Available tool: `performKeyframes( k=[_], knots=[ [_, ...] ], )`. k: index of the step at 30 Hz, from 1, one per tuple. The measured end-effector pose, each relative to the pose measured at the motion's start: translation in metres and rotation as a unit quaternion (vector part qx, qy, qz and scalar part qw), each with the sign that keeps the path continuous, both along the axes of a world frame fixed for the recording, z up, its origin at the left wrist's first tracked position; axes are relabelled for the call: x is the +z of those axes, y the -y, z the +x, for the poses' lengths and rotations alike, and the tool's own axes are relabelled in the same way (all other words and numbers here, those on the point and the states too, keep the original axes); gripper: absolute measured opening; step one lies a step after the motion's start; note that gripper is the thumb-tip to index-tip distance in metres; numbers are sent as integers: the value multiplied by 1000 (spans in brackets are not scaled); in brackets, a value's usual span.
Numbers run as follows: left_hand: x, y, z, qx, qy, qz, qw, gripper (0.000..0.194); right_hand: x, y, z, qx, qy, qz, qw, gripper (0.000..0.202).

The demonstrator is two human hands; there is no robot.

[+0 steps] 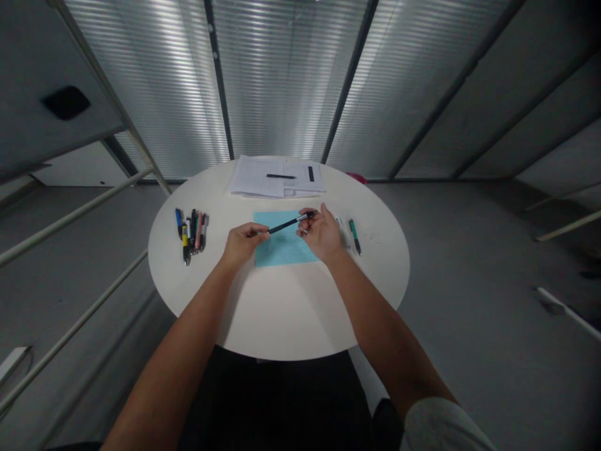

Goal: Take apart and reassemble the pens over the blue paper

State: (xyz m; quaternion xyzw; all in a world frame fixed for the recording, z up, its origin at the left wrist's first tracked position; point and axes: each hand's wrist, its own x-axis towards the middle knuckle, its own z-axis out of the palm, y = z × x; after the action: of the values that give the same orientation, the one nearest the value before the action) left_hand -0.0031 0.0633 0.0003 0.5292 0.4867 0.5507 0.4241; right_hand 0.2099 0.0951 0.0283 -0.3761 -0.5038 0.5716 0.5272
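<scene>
A black pen (285, 225) is held up over a light blue sheet (286, 248) on the round white table. Thumb and fingers of my left hand (243, 243) pinch its left end. At its other end, my right hand (323, 231) has its fingers curled around the pen, with some fingers raised. Just right of my right hand lie a green and black pen (355, 237) and a whitish pen (342, 232), partly hidden by the hand. Several pens and markers (191, 233) lie side by side on the left of the table.
Printed papers (263, 176) lie at the table's far edge, with a dark pen (281, 176) on top. The white table (286, 313) has a rounded front edge near my body. Metal rails (79, 219) stand at the left.
</scene>
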Motion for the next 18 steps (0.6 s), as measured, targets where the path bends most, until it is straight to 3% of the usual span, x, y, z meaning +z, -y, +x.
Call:
performKeyframes(
  k=[3, 7, 11, 14, 18],
  knots=[
    [-1, 3, 7, -11, -75, 9, 997, 28, 3, 2, -3, 11, -31, 13, 999, 60],
    [4, 8, 7, -20, -187, 76, 979, 22, 10, 12, -5, 56, -38, 1, 998, 56],
    [3, 6, -4, -23, -280, 127, 951, 22, 20, 16, 6, 13, -126, -25, 992, 48],
    [-3, 3, -10, 16, -393, 94, 915, 25, 25, 12, 17, -26, -170, -37, 984, 41],
    [-5, 1, -10, 15, -496, 31, 868, 28, 27, 7, 21, -37, -242, -23, 969, 31]
  ],
)
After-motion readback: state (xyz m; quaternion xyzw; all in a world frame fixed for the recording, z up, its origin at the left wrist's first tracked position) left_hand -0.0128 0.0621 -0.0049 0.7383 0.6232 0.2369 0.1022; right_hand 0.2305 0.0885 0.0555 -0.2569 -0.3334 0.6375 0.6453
